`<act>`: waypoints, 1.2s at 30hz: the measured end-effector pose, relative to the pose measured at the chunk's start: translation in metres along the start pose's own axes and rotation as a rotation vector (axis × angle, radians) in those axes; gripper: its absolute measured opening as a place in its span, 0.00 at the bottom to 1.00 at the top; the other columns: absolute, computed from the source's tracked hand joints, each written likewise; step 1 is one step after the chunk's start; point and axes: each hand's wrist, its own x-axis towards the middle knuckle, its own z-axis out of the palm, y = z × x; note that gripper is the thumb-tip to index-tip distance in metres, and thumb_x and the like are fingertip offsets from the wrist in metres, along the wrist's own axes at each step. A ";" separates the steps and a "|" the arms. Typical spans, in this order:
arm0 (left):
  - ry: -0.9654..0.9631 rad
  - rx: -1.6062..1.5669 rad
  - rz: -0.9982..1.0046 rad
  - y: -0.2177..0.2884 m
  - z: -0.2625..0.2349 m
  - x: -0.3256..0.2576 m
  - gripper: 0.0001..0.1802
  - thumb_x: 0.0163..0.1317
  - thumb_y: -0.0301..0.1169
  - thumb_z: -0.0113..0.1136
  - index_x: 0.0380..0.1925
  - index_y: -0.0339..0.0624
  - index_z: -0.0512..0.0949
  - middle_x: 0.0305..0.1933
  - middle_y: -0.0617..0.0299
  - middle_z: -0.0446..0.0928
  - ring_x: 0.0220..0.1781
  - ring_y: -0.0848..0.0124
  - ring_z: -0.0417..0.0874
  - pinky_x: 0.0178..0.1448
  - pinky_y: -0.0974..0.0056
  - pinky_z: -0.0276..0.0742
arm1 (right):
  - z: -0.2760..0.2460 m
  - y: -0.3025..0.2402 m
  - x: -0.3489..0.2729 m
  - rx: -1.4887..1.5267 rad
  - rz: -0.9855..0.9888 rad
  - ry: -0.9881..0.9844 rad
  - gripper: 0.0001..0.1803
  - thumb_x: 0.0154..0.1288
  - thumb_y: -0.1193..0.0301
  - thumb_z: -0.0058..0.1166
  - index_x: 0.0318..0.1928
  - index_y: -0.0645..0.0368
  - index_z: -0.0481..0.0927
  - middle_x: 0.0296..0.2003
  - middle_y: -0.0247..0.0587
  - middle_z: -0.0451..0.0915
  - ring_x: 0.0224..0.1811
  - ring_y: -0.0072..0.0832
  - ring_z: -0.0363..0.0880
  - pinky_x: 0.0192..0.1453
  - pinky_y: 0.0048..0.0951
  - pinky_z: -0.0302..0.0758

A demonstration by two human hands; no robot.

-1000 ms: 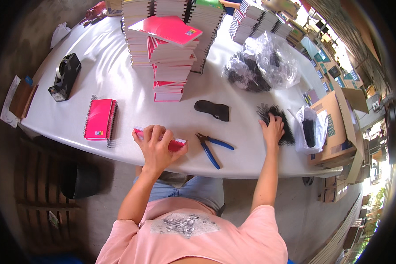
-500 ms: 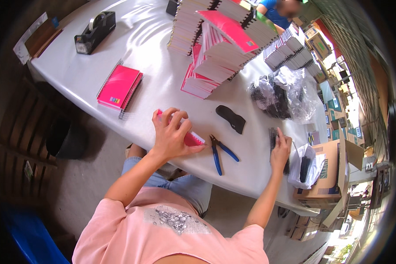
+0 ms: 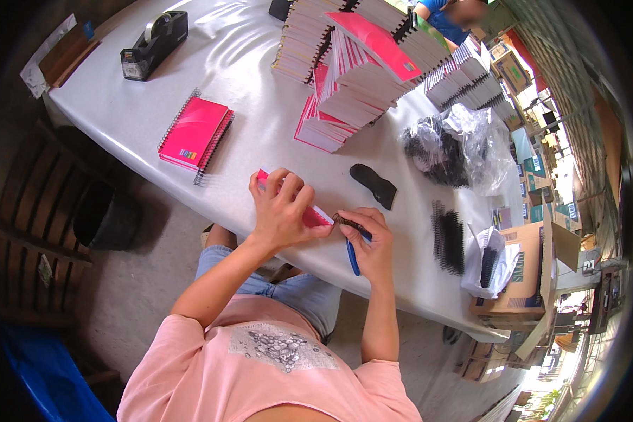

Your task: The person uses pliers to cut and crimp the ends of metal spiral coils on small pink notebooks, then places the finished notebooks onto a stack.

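Right at the near edge of the worktop (image 3: 260,126), the left hand (image 3: 283,204) is clamped over a small pink pad (image 3: 315,216), fingers arched across it, so that's where the pad sits. The right hand (image 3: 374,243) is just beside its right end, thumb and fingers bunched over some blue-handled pliers (image 3: 353,259); honestly can't tell what, if anything, it's gripping.

A bit further in there's a flat black case (image 3: 373,185). Along the near edge toward the left corner sits a little pile of pink spiral notebooks (image 3: 195,133). Near the right end: loose black binding coils (image 3: 448,239), then a white bag (image 3: 505,261) and an open cardboard box (image 3: 531,266) at the corner.

Further back, a crumpled clear plastic bag (image 3: 489,148), a tall, messy stack of pink pads (image 3: 355,88), and, toward the left end, a black tape dispenser (image 3: 155,48). Past the far edge, someone's in a blue top (image 3: 443,20).
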 end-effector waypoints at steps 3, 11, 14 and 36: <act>-0.032 0.010 -0.019 0.001 0.000 0.000 0.27 0.27 0.53 0.68 0.21 0.49 0.69 0.35 0.63 0.66 0.49 0.58 0.66 0.55 0.43 0.52 | 0.000 0.002 -0.003 -0.006 -0.060 0.050 0.11 0.50 0.77 0.65 0.37 0.53 0.86 0.35 0.34 0.77 0.39 0.29 0.72 0.45 0.28 0.71; -0.026 0.000 -0.001 0.001 -0.002 0.001 0.30 0.33 0.61 0.63 0.24 0.47 0.71 0.34 0.63 0.65 0.48 0.60 0.67 0.53 0.40 0.51 | 0.007 0.008 -0.002 0.056 -0.041 0.092 0.12 0.48 0.80 0.65 0.36 0.56 0.86 0.34 0.35 0.77 0.39 0.27 0.73 0.44 0.26 0.72; -0.066 -0.016 -0.006 0.000 -0.004 0.002 0.30 0.35 0.62 0.63 0.25 0.47 0.72 0.35 0.63 0.66 0.49 0.60 0.67 0.53 0.40 0.52 | -0.002 0.016 -0.002 0.161 -0.068 -0.083 0.15 0.49 0.80 0.65 0.40 0.57 0.84 0.33 0.36 0.76 0.34 0.25 0.73 0.40 0.25 0.72; -0.253 -0.073 0.052 -0.005 -0.022 0.009 0.27 0.43 0.61 0.63 0.28 0.50 0.73 0.36 0.64 0.68 0.49 0.63 0.69 0.51 0.46 0.57 | -0.034 0.009 0.032 0.105 0.135 -0.633 0.14 0.71 0.71 0.44 0.53 0.59 0.77 0.30 0.37 0.79 0.23 0.21 0.72 0.30 0.22 0.72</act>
